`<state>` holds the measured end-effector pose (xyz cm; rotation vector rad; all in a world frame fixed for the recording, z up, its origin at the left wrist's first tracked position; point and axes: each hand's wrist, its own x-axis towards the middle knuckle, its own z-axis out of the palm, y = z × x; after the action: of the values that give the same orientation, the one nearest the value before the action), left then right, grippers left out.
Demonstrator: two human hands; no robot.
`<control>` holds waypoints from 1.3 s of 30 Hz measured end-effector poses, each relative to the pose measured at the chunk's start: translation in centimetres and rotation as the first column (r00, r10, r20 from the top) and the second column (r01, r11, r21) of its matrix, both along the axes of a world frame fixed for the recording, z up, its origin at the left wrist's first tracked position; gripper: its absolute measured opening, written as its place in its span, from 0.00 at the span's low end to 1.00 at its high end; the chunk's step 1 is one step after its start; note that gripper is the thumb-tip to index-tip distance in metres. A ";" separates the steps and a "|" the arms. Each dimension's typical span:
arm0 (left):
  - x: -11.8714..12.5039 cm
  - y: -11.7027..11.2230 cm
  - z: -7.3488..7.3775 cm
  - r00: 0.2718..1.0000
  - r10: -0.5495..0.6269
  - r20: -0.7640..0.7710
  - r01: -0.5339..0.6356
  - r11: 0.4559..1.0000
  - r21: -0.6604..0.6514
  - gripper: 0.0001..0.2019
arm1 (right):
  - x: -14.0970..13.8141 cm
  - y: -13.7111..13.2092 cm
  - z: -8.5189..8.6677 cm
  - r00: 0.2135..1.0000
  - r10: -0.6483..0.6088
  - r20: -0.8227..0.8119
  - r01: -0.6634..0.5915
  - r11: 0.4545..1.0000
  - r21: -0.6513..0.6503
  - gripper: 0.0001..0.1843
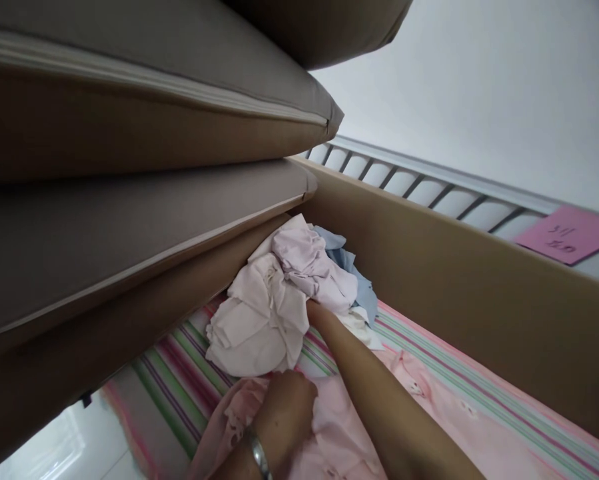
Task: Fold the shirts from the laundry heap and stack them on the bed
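My left hand (285, 413), with a ring on one finger, is closed on a pink garment (339, 433) lying on the striped sheet (179, 387). My right hand (324, 317) reaches forward into a heap of pale pink and white clothes (274, 300); its fingers are buried under the cloth and hidden. A light blue garment (354, 267) lies behind the heap, against the brown side board (454, 293).
Stacked grey-brown cushions (129, 133) lean over the bed on the left. White rails (419, 183) run behind the board, with a pink paper note (569, 233) on top. White floor tile (69, 447) shows at the lower left.
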<state>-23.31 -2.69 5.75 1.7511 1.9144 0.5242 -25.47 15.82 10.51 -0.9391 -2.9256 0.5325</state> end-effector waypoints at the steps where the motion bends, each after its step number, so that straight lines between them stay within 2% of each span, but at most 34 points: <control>1: -0.3 -0.1 0.1 0.999 0.025 0.034 -0.025 1.000 -0.001 0.09 | 0.5 -0.4 0.0 0.999 0.036 0.006 -0.036 0.999 -0.024 0.16; 5: -1.9 -0.2 0.9 0.989 0.103 0.109 -0.109 0.993 0.054 0.14 | 5.2 -2.7 1.4 0.989 0.146 0.003 -0.145 0.985 -0.091 0.13; 9: -3.8 0.1 1.8 0.910 0.302 0.284 -0.351 0.926 0.141 0.19 | 12.8 -5.6 3.9 0.995 0.076 -0.061 -0.083 0.991 -0.107 0.19; 12: -4.8 0.3 2.0 0.851 0.397 0.345 -0.466 0.873 0.145 0.19 | 17.2 -7.4 3.9 0.996 0.084 -0.007 -0.084 0.995 -0.063 0.34; 14: -5.1 0.3 2.1 0.838 0.420 0.349 -0.491 0.859 0.146 0.18 | 18.4 -8.2 2.9 0.991 0.117 0.068 -0.119 0.992 0.028 0.44; 15: -5.2 0.3 2.1 0.836 0.425 0.349 -0.497 0.855 0.149 0.18 | 18.4 -8.3 2.4 0.989 0.116 0.094 -0.124 0.989 0.082 0.45; 17: -5.1 0.2 2.2 0.833 0.430 0.347 -0.504 0.849 0.157 0.17 | 17.5 -8.3 1.4 0.989 0.100 0.112 -0.119 0.977 0.176 0.39; 21: -5.0 0.0 2.3 0.813 0.475 0.337 -0.548 0.819 0.167 0.14 | 13.7 -6.8 1.2 0.990 0.105 0.091 -0.126 0.957 0.261 0.11; 22: -5.1 0.0 2.3 0.806 0.485 0.339 -0.559 0.812 0.167 0.14 | 12.9 -6.1 1.4 0.993 0.087 0.079 -0.105 0.957 0.270 0.08; 24: -5.4 0.0 2.2 0.795 0.494 0.352 -0.572 0.803 0.166 0.17 | 11.6 -4.6 2.0 1.000 -0.003 0.028 -0.005 0.953 0.303 0.09; 27: -5.9 0.3 1.9 0.779 0.504 0.373 -0.588 0.793 0.157 0.21 | 10.7 -2.8 2.8 0.980 -0.180 -0.079 0.197 0.913 0.357 0.13; 29: -6.1 0.6 1.7 0.769 0.515 0.379 -0.599 0.788 0.145 0.21 | 10.5 -2.8 3.3 0.967 -0.218 -0.129 0.251 0.892 0.376 0.14; 31: -6.3 0.7 1.6 0.764 0.517 0.387 -0.601 0.788 0.135 0.20 | 10.6 -3.9 3.6 0.974 -0.173 -0.147 0.218 0.896 0.388 0.14; 34: -6.3 0.7 1.5 0.757 0.514 0.403 -0.603 0.788 0.127 0.19 | 11.4 -6.6 3.4 0.987 -0.043 -0.157 0.101 0.920 0.379 0.15; 36: -6.2 0.6 1.6 0.757 0.506 0.414 -0.598 0.792 0.126 0.18 | 12.3 -8.1 2.6 0.991 0.041 -0.130 0.009 0.932 0.361 0.15; 39: -6.1 0.5 1.6 0.764 0.489 0.422 -0.584 0.802 0.126 0.16 | 13.6 -9.0 0.8 0.993 0.119 0.009 -0.115 0.932 0.344 0.22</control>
<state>-29.40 -2.18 7.39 1.0755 2.1185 1.2637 -11.86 6.78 11.33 -0.7175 -2.9360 0.0205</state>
